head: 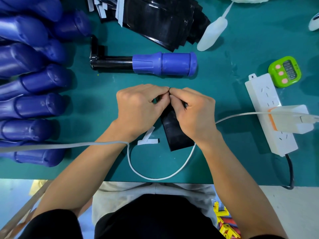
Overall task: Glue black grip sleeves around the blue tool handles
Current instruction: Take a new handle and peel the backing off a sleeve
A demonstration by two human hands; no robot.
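A black grip sleeve lies flat on the green table in front of me, its far end lifted between my hands. My left hand and my right hand meet fingertip to fingertip and both pinch that far end. Beyond them lies one blue tool handle on a black L-shaped shaft. A stack of black sleeves sits at the back. Two white backing strips lie under my left wrist.
Several blue handles are piled along the left. A white power strip with a plug, a green timer and a white tool lie to the right. A white cable loops near the front edge.
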